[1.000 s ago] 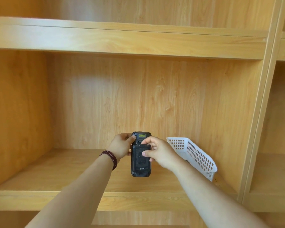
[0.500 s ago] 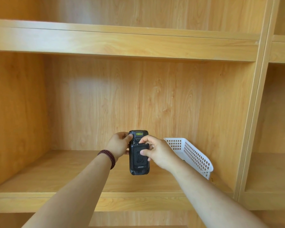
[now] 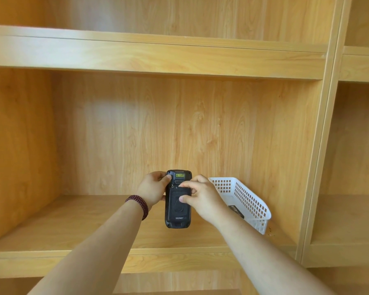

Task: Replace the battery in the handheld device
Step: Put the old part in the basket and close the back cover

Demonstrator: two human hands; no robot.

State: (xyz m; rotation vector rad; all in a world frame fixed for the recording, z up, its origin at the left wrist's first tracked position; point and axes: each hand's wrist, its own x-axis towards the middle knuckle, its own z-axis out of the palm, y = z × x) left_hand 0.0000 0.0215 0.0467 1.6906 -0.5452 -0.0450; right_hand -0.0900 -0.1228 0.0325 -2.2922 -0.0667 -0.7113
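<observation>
A black handheld device is held upright in front of the wooden shelf, its back towards me, with a ribbed battery cover and a yellow label near the top. My left hand grips its left edge, thumb near the top corner. My right hand pinches the battery cover, forefinger at the cover's upper edge and thumb on its face. The device's front is hidden.
A white perforated plastic basket stands on the shelf board at the right, against the upright panel, with a dark flat item inside. A beaded bracelet is on my left wrist. A further shelf bay lies to the right.
My right forefinger has slid from the top of the device down to the cover's upper edge. The view has shifted slightly; the device stays in the same grip.
</observation>
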